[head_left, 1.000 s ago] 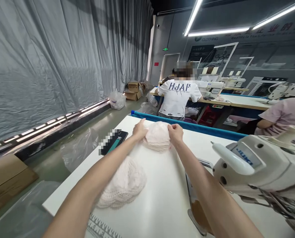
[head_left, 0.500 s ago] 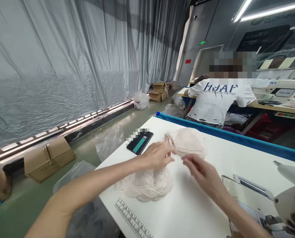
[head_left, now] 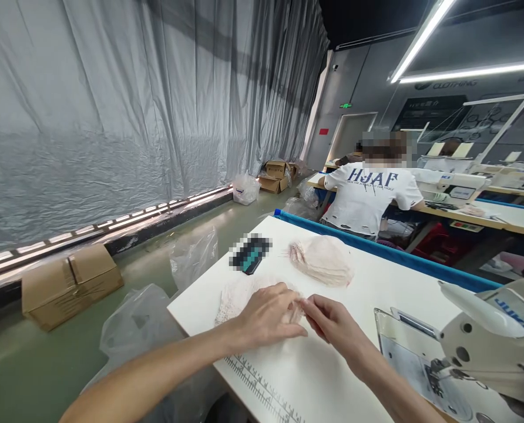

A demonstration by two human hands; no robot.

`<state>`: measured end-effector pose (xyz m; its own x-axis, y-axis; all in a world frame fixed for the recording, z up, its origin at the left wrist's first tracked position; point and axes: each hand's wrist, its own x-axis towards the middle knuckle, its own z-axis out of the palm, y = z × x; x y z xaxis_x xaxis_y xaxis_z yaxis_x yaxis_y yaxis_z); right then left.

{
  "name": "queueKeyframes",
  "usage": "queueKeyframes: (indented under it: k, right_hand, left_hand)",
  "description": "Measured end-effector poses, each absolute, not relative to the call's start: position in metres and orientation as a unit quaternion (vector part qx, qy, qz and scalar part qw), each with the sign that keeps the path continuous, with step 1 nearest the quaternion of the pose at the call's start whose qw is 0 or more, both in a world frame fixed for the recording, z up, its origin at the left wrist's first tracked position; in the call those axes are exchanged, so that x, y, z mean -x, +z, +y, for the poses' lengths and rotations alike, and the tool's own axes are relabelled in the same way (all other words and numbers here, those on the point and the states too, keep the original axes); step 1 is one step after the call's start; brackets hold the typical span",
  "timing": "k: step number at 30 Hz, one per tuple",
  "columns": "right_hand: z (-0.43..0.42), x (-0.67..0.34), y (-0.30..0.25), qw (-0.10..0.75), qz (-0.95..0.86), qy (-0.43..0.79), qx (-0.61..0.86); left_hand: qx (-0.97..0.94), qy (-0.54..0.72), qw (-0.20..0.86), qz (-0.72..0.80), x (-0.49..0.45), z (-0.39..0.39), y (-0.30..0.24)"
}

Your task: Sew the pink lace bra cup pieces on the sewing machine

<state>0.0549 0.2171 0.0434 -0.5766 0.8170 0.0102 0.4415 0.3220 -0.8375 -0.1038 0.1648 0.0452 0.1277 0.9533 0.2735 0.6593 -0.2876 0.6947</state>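
Observation:
A pale pink lace piece (head_left: 233, 296) lies on the white table, partly under my left hand (head_left: 268, 317). The fingers of that hand are bent over its right end, and the thumb sticks out to the right. My right hand (head_left: 332, 323) pinches the same end between thumb and forefinger, its fingertips meeting those of the left. Just what is between the fingertips is partly hidden. Behind both hands sits a stack of pale pink fabric pieces (head_left: 323, 258), with loose threads at its left end.
To the right stands a sewing machine (head_left: 486, 335). A phone (head_left: 251, 255), partly blurred out, lies near the table's left edge. Ruler marks (head_left: 262, 390) run along the front edge. A cardboard box (head_left: 72, 285) and plastic bags (head_left: 134, 323) are on the floor. A co-worker (head_left: 368, 194) sits ahead.
My hands, apart before, have come together at the right end of the lace piece. The lace now lies more beneath my left hand. The view has shifted, showing more of the sewing machine.

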Motion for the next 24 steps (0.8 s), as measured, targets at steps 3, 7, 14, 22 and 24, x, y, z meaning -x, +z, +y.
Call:
queueKeyframes:
  k: [3, 7, 14, 22, 24]
  right_hand:
    - [0.215, -0.052, 0.049, 0.255, -0.767, 0.435, 0.398]
    - [0.219, -0.056, 0.038, 0.278, -0.757, 0.415, 0.421]
    - [0.209, -0.045, 0.028, 0.301, -0.778, 0.405, 0.375]
    - [0.188, -0.039, 0.033, 0.327, -0.770, 0.439, 0.328]
    - [0.181, -0.044, 0.036, 0.342, -0.763, 0.446, 0.319]
  left_hand:
    - [-0.660, 0.422, 0.249, 0.569, 0.106, 0.166, 0.039]
    - [-0.597, 0.470, 0.325, 0.564, 0.116, 0.170, 0.030]
    - [-0.518, 0.524, 0.450, 0.505, 0.117, 0.170, 0.031]
    - [-0.440, 0.571, 0.532, 0.443, 0.109, 0.158, 0.043]
    - [-0.430, 0.575, 0.550, 0.426, 0.103, 0.152, 0.048]
